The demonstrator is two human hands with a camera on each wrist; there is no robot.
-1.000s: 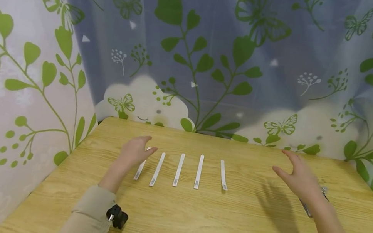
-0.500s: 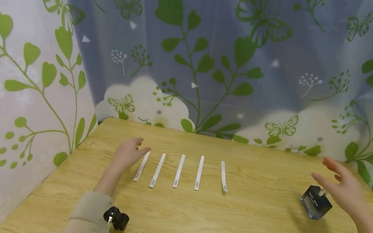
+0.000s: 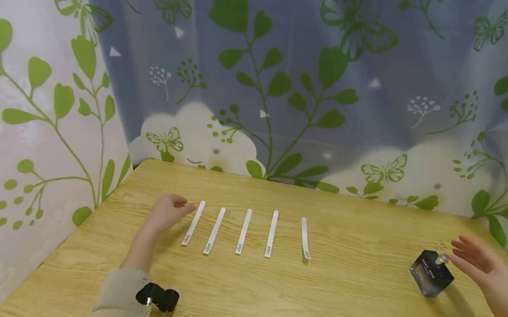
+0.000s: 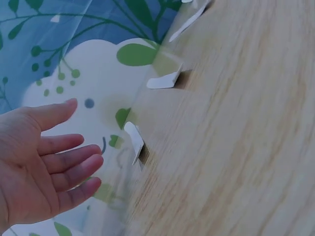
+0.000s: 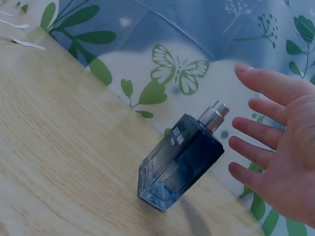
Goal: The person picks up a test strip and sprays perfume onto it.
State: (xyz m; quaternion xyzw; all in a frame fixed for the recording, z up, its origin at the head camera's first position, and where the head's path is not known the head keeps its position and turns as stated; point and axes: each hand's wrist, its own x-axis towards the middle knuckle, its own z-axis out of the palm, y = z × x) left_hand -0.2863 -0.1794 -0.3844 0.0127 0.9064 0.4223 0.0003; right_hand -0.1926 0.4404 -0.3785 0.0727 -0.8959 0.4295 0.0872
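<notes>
A dark blue glass perfume bottle (image 3: 431,274) with a silver spray neck stands upright on the right side of the table, its cap off. My right hand (image 3: 496,278) hovers just right of it, fingers spread and relaxed; in the right wrist view a gap separates the fingers from the bottle (image 5: 179,160). Several white paper test strips, slightly bent and printed at their near ends, lie in a row across the middle. Beside the leftmost strip (image 3: 193,223) is my left hand (image 3: 165,216). The left wrist view shows that hand (image 4: 54,164) with fingers extended and nothing held.
The light wooden table (image 3: 227,298) runs back to a patterned curtain (image 3: 283,77) with leaves and butterflies. Another patterned curtain (image 3: 7,149) borders the left side. The rightmost strip (image 3: 305,238) lies well left of the bottle.
My right hand has moved right, from left of the perfume bottle to its right side, uncovering it. My left hand has drawn slightly back and left. The strips lie as before.
</notes>
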